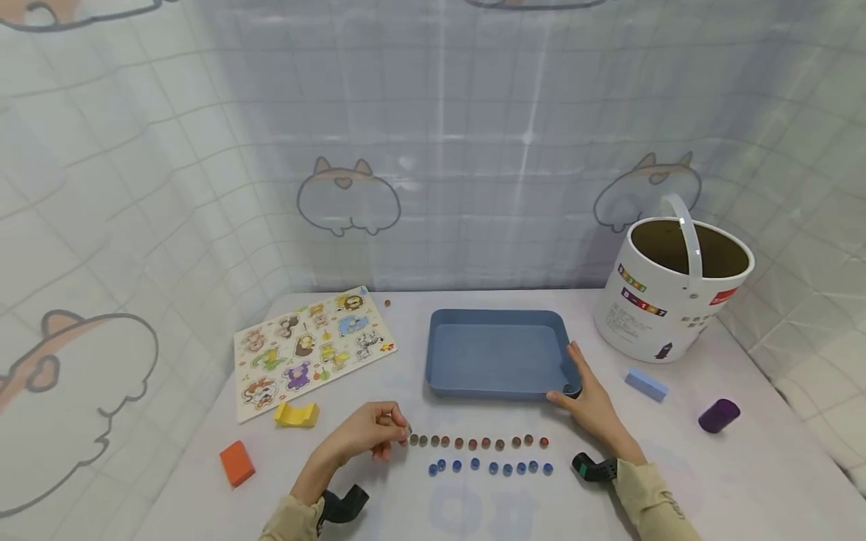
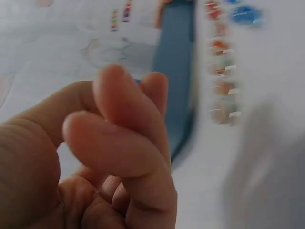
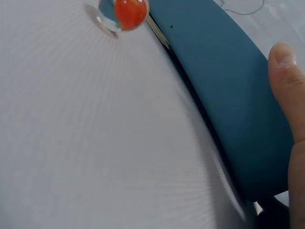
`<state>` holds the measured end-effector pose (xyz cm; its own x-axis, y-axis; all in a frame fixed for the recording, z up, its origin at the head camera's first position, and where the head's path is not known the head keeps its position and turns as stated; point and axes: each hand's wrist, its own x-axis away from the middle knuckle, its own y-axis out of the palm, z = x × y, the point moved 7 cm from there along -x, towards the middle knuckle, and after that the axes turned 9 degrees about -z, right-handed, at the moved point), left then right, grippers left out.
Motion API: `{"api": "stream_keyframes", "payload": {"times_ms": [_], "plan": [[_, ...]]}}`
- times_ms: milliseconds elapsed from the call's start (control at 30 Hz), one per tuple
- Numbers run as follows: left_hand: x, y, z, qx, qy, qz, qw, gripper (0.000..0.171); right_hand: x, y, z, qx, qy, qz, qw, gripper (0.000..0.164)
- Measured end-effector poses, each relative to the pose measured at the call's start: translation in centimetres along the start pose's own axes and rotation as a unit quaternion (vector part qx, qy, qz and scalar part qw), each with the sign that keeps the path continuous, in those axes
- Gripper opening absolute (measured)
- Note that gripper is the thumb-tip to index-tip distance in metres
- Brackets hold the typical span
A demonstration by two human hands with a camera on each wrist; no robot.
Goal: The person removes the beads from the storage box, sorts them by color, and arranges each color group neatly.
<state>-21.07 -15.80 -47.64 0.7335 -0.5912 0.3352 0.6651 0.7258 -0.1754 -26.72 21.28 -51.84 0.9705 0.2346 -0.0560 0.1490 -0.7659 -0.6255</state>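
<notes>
My left hand (image 1: 376,430) holds its curled fingertips together at the left end of a row of reddish and clear glass marbles (image 1: 472,444). A small marble (image 1: 409,430) shows at those fingertips in the head view. The left wrist view shows the bent fingers close up, hiding the pinch point. My right hand (image 1: 594,406) rests its straight fingers and thumb on the right front corner of a blue-grey rectangular tray (image 1: 501,394). In the right wrist view the thumb (image 3: 286,71) lies along the tray's wall. A shorter row of blue marbles (image 1: 494,468) runs in front of the first.
An animal puzzle board (image 1: 307,349), a yellow arch block (image 1: 296,415) and an orange block (image 1: 237,463) lie at left. A white bucket (image 1: 622,308) stands back right, near a light-blue block (image 1: 646,384) and a purple cylinder (image 1: 719,415). One small marble (image 1: 387,303) sits behind the board.
</notes>
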Motion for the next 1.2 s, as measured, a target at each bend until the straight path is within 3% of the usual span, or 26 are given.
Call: {"api": "stream_keyframes", "payload": {"times_ms": [200,400,600,733,1000,1200], "plan": [[0.6,2.3,-1.6,-0.042,-0.02,0.002,0.9989,0.01,0.1,-0.2,0.1,0.001,0.005,0.002,1.0,0.103],[0.2,3.0,-1.8,-0.103,-0.02,0.024,0.9941,0.009,0.0,-0.1,0.0,-0.002,0.009,-0.001,1.0,0.104],[0.2,3.0,-2.0,-0.116,-0.032,0.033,0.9922,0.01,-0.1,-0.1,-0.1,-0.003,0.01,-0.003,1.0,0.104],[0.6,2.9,-1.5,-0.132,-0.041,0.059,0.9887,0.012,-0.1,-0.1,-0.1,0.002,0.007,-0.005,1.0,0.104],[0.0,5.1,-0.9,-0.135,-0.025,0.087,0.9866,0.014,0.0,-0.2,0.0,-0.011,0.009,-0.003,1.0,0.104],[-0.2,5.3,-1.2,-0.161,-0.014,0.121,0.9794,0.016,-0.1,-0.1,-0.2,-0.013,0.009,-0.005,1.0,0.103]]}}
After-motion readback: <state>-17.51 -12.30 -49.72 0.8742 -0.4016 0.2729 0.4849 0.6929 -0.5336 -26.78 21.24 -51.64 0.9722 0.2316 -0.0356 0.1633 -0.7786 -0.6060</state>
